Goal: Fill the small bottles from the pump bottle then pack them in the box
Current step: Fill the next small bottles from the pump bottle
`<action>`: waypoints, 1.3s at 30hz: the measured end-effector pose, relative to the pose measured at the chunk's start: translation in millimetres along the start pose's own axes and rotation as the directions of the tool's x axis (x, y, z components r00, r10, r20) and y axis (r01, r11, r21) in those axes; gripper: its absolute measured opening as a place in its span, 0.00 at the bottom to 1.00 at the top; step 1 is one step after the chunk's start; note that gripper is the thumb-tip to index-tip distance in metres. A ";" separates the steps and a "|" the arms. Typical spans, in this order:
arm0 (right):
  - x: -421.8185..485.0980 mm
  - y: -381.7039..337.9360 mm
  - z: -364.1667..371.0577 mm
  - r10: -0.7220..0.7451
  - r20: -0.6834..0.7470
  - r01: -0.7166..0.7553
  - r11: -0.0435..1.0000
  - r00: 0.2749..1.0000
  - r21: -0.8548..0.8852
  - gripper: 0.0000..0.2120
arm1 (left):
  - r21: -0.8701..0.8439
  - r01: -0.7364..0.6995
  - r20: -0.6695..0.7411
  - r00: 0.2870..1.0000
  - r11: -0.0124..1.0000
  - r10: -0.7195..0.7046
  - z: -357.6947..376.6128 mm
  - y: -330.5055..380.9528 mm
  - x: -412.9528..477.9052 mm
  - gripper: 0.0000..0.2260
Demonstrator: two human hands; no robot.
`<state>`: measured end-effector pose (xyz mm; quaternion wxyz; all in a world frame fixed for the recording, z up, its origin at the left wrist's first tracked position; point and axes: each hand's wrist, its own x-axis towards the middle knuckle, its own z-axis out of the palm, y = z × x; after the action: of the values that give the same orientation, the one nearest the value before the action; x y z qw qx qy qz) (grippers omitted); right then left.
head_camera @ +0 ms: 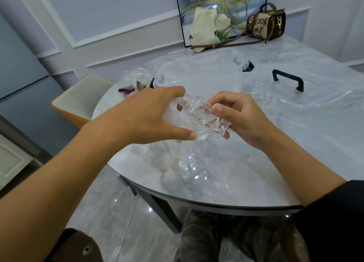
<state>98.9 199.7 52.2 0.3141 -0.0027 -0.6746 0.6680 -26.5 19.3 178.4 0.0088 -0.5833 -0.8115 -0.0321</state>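
The marbled counter (275, 163) is being cut off at the right edge of the view, and nearly everything on it is clear, so outlines are being lost against the stone. A clear box (197, 70) is being shown only faintly at the middle back of the counter, its walls hard to trace. A clear lid (323, 92) with a black handle (288, 80) is being shown lying to the right of it. A larger clear bottle (190, 166) is being glimpsed on the counter below the hands; whether it carries a pump cannot be told. The left hand (143, 116) is being held around the neck end of the small bottle (201, 112), with its fingers (177, 91) spread fairly wide and curved; the far fingers are being hidden behind the glass. The right hand (240, 116) is being closed narrowly on the same bottle, whose body is being pinched between the thumb on top and the curled fingers beneath. The small bottle is being kept tilted above the counter between both hands, neck towards the left. Further small bottles (263, 95) are barely being made out just beyond the right hand.
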 end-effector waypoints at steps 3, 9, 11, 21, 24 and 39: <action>0.2 0.1 0.1 0.003 0.002 -0.003 1.000 1.000 0.012 0.22 | 0.002 -0.001 -0.022 1.000 1.000 0.001 -2.4 -1.1 1.4 0.34; 2.0 1.5 -2.0 0.015 -0.014 -0.014 1.000 1.000 0.010 0.23 | 0.020 -0.029 -0.021 0.999 0.999 0.030 -5.3 -4.0 6.1 0.29; 2.1 1.6 -2.0 0.019 -0.020 -0.019 1.000 1.000 0.013 0.21 | 0.003 -0.059 -0.005 0.998 0.998 0.059 -5.6 -6.5 7.0 0.28; 1.8 0.2 -2.5 0.022 -0.009 -0.022 1.000 1.000 0.015 0.17 | -0.115 -0.189 -0.123 0.977 0.975 0.174 7.2 -19.2 11.5 0.25; 2.2 -0.4 -2.5 0.020 -0.006 -0.020 1.000 1.000 0.004 0.18 | -0.150 -0.190 -0.171 0.972 0.970 0.163 12.1 -19.2 12.7 0.21; 0.1 -3.3 -1.4 0.016 -0.014 -0.017 0.998 1.000 -0.067 0.22 | -0.238 -0.209 -0.111 0.976 0.949 0.187 27.8 -16.6 6.7 0.15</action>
<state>100.8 200.6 55.1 0.3129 -0.0233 -0.6945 0.6475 -43.6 22.1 150.3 -0.0257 -0.6563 -0.7374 -0.1575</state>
